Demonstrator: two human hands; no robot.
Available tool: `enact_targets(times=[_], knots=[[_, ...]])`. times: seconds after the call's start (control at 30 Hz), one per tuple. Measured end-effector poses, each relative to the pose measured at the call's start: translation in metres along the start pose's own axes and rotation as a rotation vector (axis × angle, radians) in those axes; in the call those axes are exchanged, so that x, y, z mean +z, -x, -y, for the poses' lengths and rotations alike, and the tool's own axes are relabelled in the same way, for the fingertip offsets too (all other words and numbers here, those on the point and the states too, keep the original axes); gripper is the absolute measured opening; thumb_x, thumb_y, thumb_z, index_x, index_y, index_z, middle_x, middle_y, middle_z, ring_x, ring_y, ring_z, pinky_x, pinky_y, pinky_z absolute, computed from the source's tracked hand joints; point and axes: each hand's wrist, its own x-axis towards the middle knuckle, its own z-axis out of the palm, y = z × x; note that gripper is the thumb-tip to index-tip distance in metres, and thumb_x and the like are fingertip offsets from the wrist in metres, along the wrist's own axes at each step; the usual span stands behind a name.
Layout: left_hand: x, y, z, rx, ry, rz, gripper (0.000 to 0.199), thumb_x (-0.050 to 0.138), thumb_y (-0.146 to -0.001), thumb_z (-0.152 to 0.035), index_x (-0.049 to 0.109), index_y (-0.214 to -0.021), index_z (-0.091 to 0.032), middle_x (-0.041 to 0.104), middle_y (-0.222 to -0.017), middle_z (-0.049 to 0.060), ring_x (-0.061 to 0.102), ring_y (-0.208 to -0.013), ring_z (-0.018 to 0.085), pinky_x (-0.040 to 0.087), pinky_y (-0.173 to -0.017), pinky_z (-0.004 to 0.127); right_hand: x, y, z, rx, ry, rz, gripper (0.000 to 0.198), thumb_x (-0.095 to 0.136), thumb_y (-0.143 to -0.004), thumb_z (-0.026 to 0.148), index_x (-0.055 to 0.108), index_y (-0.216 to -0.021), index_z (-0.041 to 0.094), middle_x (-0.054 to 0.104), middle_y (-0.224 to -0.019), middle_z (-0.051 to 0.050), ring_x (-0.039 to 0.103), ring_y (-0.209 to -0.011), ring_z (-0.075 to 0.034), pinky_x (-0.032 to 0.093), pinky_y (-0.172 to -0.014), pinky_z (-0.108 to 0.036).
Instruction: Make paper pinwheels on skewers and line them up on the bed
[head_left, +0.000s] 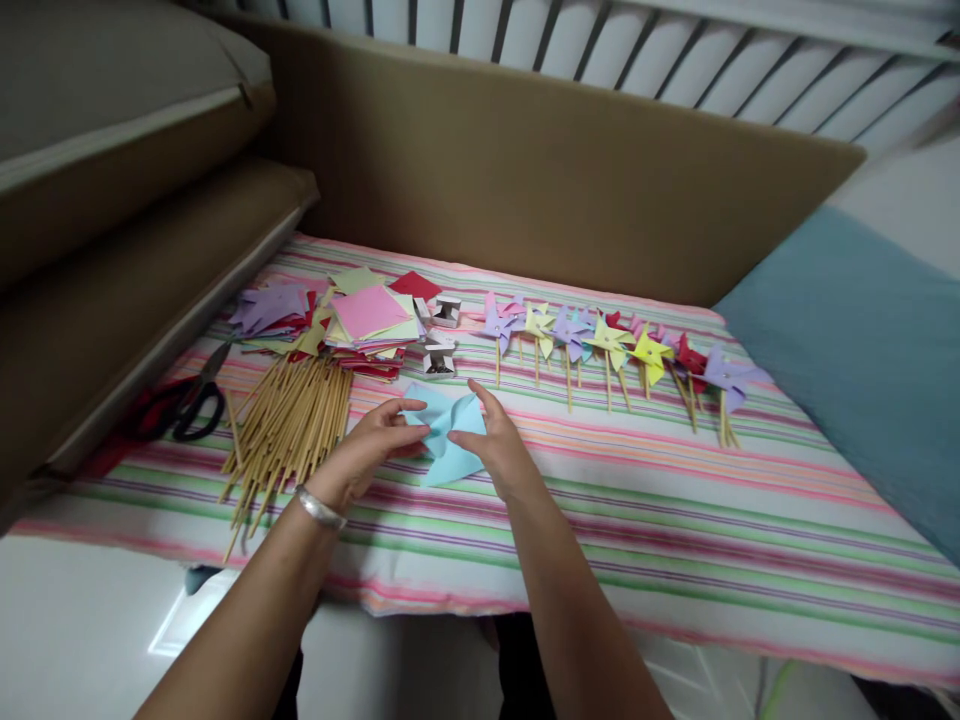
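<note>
Two hands, left hand and right hand: fingers grasping one light-blue paper by its curling flaps, over striped cloth; flaps best kept rounded, uncreased, thumbs pressing lightly. Leftward: thin sticks, paper stack. Rightward, farther: pinwheels, one row.

Fingers of both hands cover parts of the blue paper, the small box holds bits too tiny to identify, and the view's edges cut off the cushions and both forearms.
</note>
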Motion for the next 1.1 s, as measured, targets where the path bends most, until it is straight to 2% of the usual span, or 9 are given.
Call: enact_targets(times=[0.07, 0.13, 0.23, 0.3, 0.53, 0.67, 0.77, 0.93, 1.1], knots=[[0.002, 0.000, 0.002, -0.028, 0.094, 0.018, 0.040, 0.077, -0.057, -0.029, 0.063, -0.094, -0.019, 0.066, -0.079, 0.002, 0.062, -0.066, 0.015, 0.046, -0.068, 0.030, 0.002, -0.002, -0.001, 0.033, -0.069, -0.069, 0.074, 0.069, -0.060, 0.020, 0.045, -0.129, 0.024, 0.066, -0.092, -0.004, 0.063, -0.080, -0.020, 0.052, -0.061, -0.029], [0.008, -0.001, 0.007, -0.030, 0.150, 0.018, 0.029, 0.077, -0.058, -0.028, 0.064, -0.082, -0.017, 0.066, -0.074, 0.001, 0.061, -0.065, 0.012, 0.045, -0.067, 0.026, 0.006, -0.002, -0.002, 0.071, -0.163, -0.105, 0.078, 0.068, -0.061, 0.022, 0.038, -0.133, 0.022, 0.065, -0.096, -0.005, 0.063, -0.074, -0.019, 0.052, -0.059, -0.029], [0.018, -0.004, 0.016, -0.012, 0.208, -0.040, 0.020, 0.077, -0.057, -0.026, 0.063, -0.066, -0.015, 0.063, -0.064, -0.001, 0.058, -0.061, 0.010, 0.042, -0.062, 0.021, 0.016, -0.001, -0.002, 0.096, -0.264, -0.170, 0.081, 0.068, -0.060, 0.020, 0.035, -0.134, 0.020, 0.062, -0.105, -0.008, 0.063, -0.079, -0.019, 0.053, -0.064, -0.030], [0.023, -0.005, 0.020, -0.015, 0.231, -0.068, 0.020, 0.077, -0.057, -0.027, 0.065, -0.066, -0.014, 0.065, -0.065, 0.000, 0.058, -0.061, 0.010, 0.042, -0.062, 0.022, 0.023, 0.002, -0.002, 0.095, -0.289, -0.196, 0.081, 0.068, -0.060, 0.021, 0.034, -0.134, 0.020, 0.061, -0.107, -0.009, 0.063, -0.081, -0.019, 0.053, -0.067, -0.030], [0.023, -0.006, 0.022, -0.006, 0.254, -0.183, 0.023, 0.078, -0.052, -0.025, 0.069, -0.069, -0.013, 0.066, -0.059, 0.001, 0.056, -0.053, 0.011, 0.041, -0.057, 0.023, 0.037, 0.006, -0.005, 0.059, -0.361, -0.180, 0.075, 0.065, -0.064, 0.023, 0.034, -0.132, 0.021, 0.064, -0.103, -0.007, 0.064, -0.081, -0.020, 0.053, -0.068, -0.032], [0.015, -0.006, 0.014, 0.019, 0.231, -0.246, 0.021, 0.076, -0.050, -0.023, 0.067, -0.067, -0.013, 0.066, -0.058, 0.000, 0.056, -0.052, 0.011, 0.040, -0.054, 0.023, 0.034, 0.007, -0.003, 0.090, -0.285, -0.143, 0.072, 0.064, -0.068, 0.026, 0.035, -0.133, 0.017, 0.065, -0.081, -0.003, 0.062, -0.068, -0.018, 0.050, -0.061, -0.031], [0.005, -0.006, 0.005, 0.033, 0.209, -0.334, 0.020, 0.076, -0.049, -0.021, 0.065, -0.063, -0.013, 0.064, -0.055, -0.001, 0.054, -0.050, 0.010, 0.037, -0.050, 0.022, 0.029, 0.013, 0.001, -0.060, -0.027, -0.188, 0.062, 0.059, -0.075, 0.027, 0.038, -0.133, 0.020, 0.063, -0.085, -0.004, 0.060, -0.073, -0.017, 0.050, -0.069, -0.034], [-0.012, -0.007, -0.003, 0.036, 0.206, -0.385, 0.022, 0.075, -0.048, -0.022, 0.064, -0.066, -0.014, 0.062, -0.055, -0.003, 0.053, -0.049, 0.010, 0.037, -0.049, 0.023, 0.026, 0.024, 0.006, -0.551, 0.384, -0.112, 0.030, 0.055, -0.081, 0.018, 0.061, -0.109, 0.026, 0.058, -0.112, -0.008, 0.052, -0.106, -0.021, 0.042, -0.093, -0.042], [-0.018, -0.008, -0.004, 0.004, 0.204, -0.357, 0.024, 0.074, -0.050, -0.022, 0.065, -0.070, -0.014, 0.062, -0.057, -0.003, 0.054, -0.052, 0.011, 0.039, -0.051, 0.023, 0.026, 0.025, 0.006, -0.704, 0.528, 0.014, 0.026, 0.051, -0.081, 0.011, 0.066, -0.096, 0.026, 0.051, -0.126, -0.007, 0.043, -0.119, -0.023, 0.039, -0.098, -0.045]])
